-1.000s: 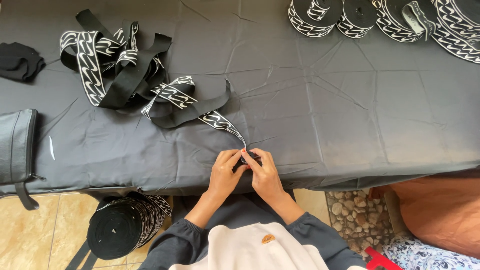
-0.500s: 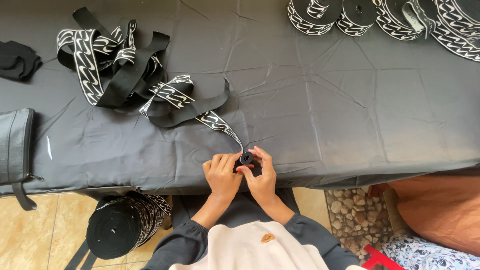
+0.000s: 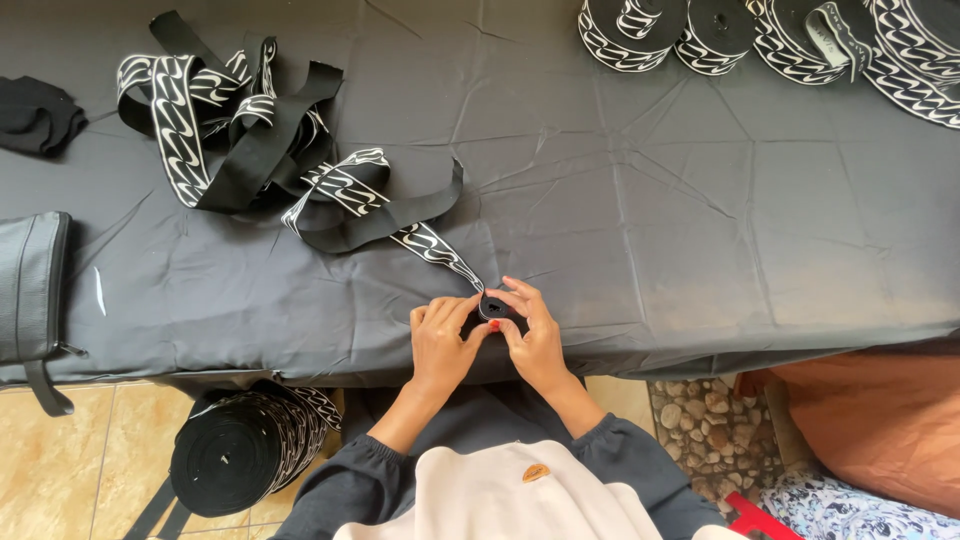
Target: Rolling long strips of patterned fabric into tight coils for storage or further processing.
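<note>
Dark-clothed worktop [image 3: 700, 250] fills the view, a loose heap of black-and-white patterned strap [image 3: 260, 140] trailing from its far left corner down to the near edge. There, left hand [image 3: 442, 340] and right hand [image 3: 535, 335], fingers curled, pinch a small tight coil [image 3: 493, 305] between fingertips.

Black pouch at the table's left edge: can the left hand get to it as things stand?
Probably yes. The left hand is pinching the small strap roll, but only bare dark cloth lies between it and the black pouch; it would have to let go first.
</note>
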